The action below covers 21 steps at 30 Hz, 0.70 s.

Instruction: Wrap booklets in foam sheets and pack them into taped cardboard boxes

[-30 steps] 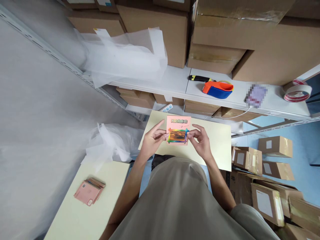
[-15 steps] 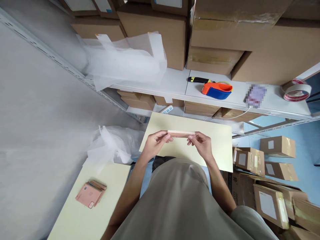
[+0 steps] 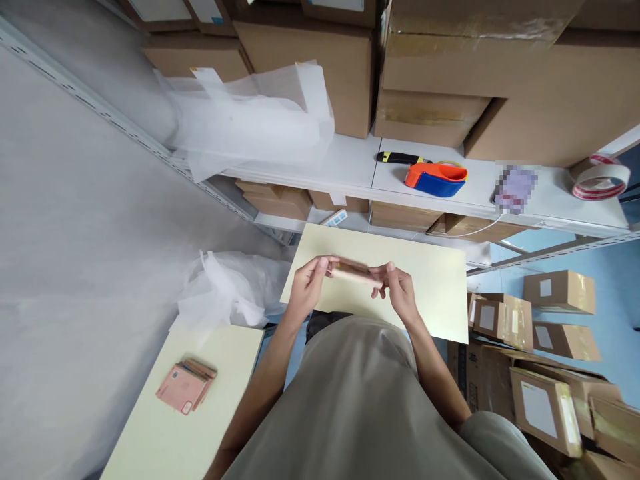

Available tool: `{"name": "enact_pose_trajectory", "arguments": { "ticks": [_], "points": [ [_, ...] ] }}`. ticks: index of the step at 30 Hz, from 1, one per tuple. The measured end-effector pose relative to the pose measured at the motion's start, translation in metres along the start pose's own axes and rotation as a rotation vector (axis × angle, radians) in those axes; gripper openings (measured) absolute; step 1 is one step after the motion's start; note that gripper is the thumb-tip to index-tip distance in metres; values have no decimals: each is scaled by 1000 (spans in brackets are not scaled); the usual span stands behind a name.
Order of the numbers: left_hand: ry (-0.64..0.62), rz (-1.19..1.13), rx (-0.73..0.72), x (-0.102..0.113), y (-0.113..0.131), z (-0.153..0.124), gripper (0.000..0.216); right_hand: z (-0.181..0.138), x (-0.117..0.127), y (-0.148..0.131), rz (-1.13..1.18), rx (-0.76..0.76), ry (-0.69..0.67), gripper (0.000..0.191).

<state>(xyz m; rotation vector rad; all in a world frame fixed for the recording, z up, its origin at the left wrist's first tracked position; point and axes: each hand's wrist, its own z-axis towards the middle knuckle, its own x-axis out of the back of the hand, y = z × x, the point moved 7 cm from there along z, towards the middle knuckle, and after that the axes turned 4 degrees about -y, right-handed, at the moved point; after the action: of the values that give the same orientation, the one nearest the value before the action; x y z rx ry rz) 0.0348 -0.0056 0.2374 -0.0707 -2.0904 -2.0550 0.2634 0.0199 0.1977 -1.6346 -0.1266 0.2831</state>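
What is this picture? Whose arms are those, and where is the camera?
There's no robot here! A person wears one camera on their head, looking forward and down, so you see roughly what they see. Those are their own arms. The left hand and right hand hold a flat pinkish thing between them, over a pale table. It's blurry, so I can't read anything on it. On another table, at the lower left, sits a pile of pink flat things. Ahead, a shelf holds an orange-and-blue tool and a tape roll.
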Motion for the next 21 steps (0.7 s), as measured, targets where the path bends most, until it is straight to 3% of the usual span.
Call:
{"name": "enact_pose_trajectory", "arguments": {
  "ticks": [4,9,12,15,18,21],
  "points": [
    [13,109,-121,-1,14,-2,42,13,-6,19,33,21,-11,51],
    [-39,231,-263,-25,33,-12,21,35,-18,51,184,-34,-7,59],
    [-110,354,-279,-43,39,-18,18,41,-24,65,231,-106,6,66],
    [-153,475,-299,-54,42,-19,15,42,-27,74,226,-166,-24,60],
    [-149,489,-288,-56,37,-17,15,42,-24,81,225,-179,-30,47],
    [-107,358,-195,-49,21,-11,19,44,-17,87,203,-159,17,43]
  ]
}}
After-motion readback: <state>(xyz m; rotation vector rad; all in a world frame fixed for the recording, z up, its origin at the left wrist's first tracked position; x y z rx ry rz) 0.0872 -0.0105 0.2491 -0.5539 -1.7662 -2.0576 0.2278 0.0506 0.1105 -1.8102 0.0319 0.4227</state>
